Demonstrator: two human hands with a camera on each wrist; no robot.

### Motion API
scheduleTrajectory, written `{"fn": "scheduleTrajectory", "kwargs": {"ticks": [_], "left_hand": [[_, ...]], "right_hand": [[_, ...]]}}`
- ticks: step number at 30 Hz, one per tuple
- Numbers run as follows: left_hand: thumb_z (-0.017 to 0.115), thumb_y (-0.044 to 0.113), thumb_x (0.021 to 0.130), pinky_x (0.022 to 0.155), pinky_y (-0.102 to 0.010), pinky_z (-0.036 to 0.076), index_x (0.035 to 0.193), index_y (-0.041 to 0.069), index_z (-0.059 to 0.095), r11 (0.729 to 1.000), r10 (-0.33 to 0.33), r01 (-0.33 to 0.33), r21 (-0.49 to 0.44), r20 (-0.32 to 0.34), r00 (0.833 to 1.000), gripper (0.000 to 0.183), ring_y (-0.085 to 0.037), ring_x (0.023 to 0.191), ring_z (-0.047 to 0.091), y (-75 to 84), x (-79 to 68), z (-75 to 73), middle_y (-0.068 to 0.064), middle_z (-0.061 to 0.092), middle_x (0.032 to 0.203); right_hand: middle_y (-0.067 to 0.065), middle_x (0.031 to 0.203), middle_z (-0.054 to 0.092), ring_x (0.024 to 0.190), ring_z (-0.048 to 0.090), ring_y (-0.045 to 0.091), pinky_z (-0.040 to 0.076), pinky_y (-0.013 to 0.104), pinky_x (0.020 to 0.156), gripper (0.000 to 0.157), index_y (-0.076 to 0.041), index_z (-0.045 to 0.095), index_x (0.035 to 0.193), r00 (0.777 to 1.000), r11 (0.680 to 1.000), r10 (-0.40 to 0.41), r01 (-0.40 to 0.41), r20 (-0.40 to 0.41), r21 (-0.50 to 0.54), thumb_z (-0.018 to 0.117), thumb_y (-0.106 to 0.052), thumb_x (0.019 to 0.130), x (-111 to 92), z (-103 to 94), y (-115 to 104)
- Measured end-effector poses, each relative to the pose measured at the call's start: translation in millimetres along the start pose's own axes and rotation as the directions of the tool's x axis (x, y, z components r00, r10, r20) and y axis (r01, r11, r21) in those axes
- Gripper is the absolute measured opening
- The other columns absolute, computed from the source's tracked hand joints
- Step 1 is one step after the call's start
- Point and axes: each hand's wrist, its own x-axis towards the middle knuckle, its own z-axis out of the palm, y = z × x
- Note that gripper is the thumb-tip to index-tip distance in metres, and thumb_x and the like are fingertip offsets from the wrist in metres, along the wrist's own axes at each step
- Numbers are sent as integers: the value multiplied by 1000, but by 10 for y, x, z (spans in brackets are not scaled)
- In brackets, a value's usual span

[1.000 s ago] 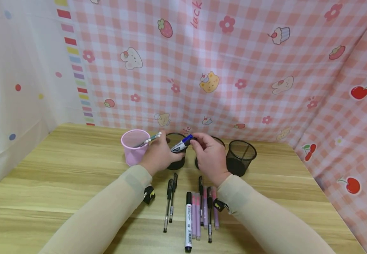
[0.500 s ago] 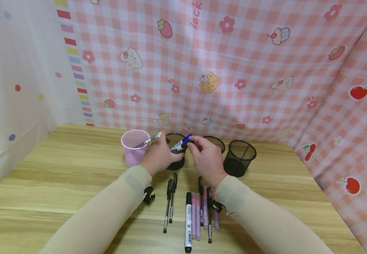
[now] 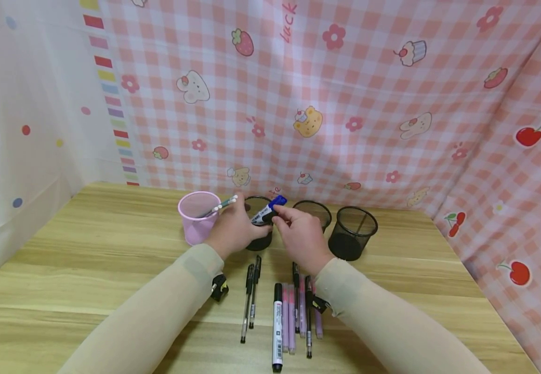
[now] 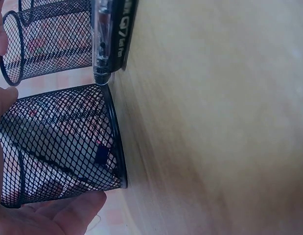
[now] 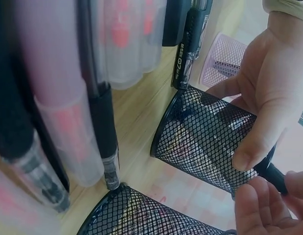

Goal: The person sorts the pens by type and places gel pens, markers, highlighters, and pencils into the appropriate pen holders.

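My left hand grips a black mesh pen cup, thumb on the near side; in the left wrist view its fingers wrap the mesh wall. A blue-capped marker leans in this cup with its cap above the rim. At the cup's mouth my right hand pinches a marker's black end beside the blue cap. Most of that black-ended marker is hidden by the cup and fingers. The right wrist view shows the left thumb pressed along the mesh near the rim.
Left of the hands stands a pink mesh cup with white-tipped pencils. Two more black mesh cups stand to the right. Nearer lie gel pens, a black-capped marker and several lilac highlighters. Patterned cloth hangs behind.
My right hand has moved left and slightly down, lowering the black-ended marker into the cup beside the blue-capped one. The left hand has stayed on the cup.
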Motion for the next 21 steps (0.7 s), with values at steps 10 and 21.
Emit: {"fn": "scheduleTrajectory", "kwargs": {"ticks": [10,21], "left_hand": [[91,45,79,76,-39,63,139,4,37,1000,1,-1,10,-11,1000,90,-31,88,71,-1,-12,5,-21,67,116],[90,48,80,82,-40,63,143,5,37,1000,-27,27,-2,13,1000,92,-32,95,71,20,-8,-12,-22,65,123]], "right_hand": [[5,110,81,50,43,10,36,23,49,37,-13,68,140,1000,1000,-3,3,16,-16,67,-20,104,-8,0,-14],[6,104,80,79,69,17,56,34,69,26,-7,73,126,1000,1000,-8,9,-12,14,67,-20,104,-69,-140,-46]]}}
